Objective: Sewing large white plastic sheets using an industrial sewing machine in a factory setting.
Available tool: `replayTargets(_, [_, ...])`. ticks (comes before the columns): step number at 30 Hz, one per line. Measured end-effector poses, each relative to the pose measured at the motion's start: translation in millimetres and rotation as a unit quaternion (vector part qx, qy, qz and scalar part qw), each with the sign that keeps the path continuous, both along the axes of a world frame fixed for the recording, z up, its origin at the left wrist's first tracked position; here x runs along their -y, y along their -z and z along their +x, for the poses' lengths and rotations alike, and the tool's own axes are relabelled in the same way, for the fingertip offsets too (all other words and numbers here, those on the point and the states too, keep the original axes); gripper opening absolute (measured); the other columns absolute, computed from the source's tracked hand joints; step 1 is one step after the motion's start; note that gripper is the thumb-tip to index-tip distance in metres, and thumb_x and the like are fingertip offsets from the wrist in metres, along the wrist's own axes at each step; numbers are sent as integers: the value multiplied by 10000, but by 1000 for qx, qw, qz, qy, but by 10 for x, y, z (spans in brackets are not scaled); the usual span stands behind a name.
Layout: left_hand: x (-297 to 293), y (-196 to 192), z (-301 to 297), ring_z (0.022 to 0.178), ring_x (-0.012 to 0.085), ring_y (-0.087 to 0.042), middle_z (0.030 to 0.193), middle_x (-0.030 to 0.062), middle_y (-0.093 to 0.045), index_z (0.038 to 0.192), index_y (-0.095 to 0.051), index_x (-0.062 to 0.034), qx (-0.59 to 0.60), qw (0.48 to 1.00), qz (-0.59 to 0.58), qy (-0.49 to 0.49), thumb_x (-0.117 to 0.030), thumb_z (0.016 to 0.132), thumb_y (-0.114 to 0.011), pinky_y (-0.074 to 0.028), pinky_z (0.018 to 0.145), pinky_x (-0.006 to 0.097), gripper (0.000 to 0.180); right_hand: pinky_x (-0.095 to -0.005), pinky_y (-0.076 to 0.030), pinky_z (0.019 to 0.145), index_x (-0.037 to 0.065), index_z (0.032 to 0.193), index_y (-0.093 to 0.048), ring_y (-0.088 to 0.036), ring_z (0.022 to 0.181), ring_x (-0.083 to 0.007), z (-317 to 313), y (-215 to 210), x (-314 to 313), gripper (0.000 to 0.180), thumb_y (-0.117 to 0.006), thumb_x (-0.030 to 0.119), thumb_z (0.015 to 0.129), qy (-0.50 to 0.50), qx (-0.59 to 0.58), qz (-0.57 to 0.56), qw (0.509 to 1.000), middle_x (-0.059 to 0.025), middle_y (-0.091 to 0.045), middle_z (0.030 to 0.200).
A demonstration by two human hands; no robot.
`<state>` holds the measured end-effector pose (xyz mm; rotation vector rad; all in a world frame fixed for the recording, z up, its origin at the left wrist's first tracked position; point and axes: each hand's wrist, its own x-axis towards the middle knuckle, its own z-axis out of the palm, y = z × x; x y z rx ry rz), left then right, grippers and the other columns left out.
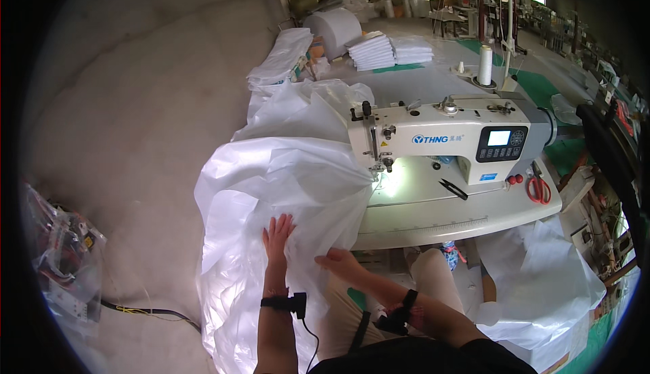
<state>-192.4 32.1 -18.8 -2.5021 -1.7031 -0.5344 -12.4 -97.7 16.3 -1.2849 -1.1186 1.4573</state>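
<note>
**Both hands on the plastic sheet beside the sewing machine**

Seen from the head camera, a large sheet of thin, translucent white plastic film (271, 191) billows off the left end of a cream-white sewing table (474, 215) and falls toward the concrete floor (135, 103). Its upper edge lies under the needle end of a white industrial sewing machine (440, 134) with a small lit control panel.

The left hand (277, 233) lies flat on the film, fingers spread apart and pointing up the sheet, pressing rather than gripping. The right hand (338, 261) sits just beside it, lower and to the right, fingers drawn together on a fold of the film; whether it truly pinches that fold I cannot tell. Each wrist carries a black strap.

On the table, well apart from the hands, lie black thread snips (452, 188) and red-handled scissors (538, 189). A white thread cone (485, 64) stands behind the machine, with folded white stacks (389, 50) farther back. More white film (542, 279) is heaped below the table's right side.

Risks, as I judge them: the film looks slippery and heavy in its overhang, so it could slide off the table and drag the edge out from under the needle. Loose folds bunched near the presser foot could get caught double.
</note>
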Motion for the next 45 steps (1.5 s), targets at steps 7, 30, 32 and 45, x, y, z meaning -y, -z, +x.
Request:
replayTargets(7, [-335, -153, -49, 1337, 224, -221, 1391, -60, -360, 1329, -391, -249, -68, 997, -31, 6, -378, 903, -391, -102, 1076, 500, 445, -372, -462, 876, -40, 1180, -436, -577, 975, -230, 787, 43, 962, 443, -575, 132, 796, 94, -514, -92, 848, -110, -572, 1061])
replayTargets(30, [-591, -325, -6, 1362, 218, -145, 1416, -40, -317, 1311, -406, -267, -87, 989, -121, -17, -461, 894, -362, -154, 1046, 548, 462, -332, -474, 825, -45, 1131, -495, -593, 920, -225, 891, 790, 1573, 538, -681, 310, 772, -122, -47, -229, 964, -155, -607, 1012])
replayTargets(32, [-622, -305, -20, 1363, 219, -141, 1409, -43, -331, 1310, -409, -273, -103, 990, -97, 1, -474, 890, -366, -166, 1040, 554, 468, -342, -480, 818, -66, 1160, -449, -595, 929, -255, 861, 642, 1369, 635, -689, 358, 755, 64, 57, -162, 983, -202, -591, 1022])
replayTargets(45, [-823, -297, -106, 1342, 270, -196, 1347, -19, -419, 1262, -476, -264, -5, 993, -95, 69, -449, 855, -432, -253, 1029, 507, 449, -335, -447, 866, 25, 1191, -485, -544, 988, -197, 933, 675, 1461, 409, -579, 118, 804, 47, -331, -178, 926, -93, -548, 1108])
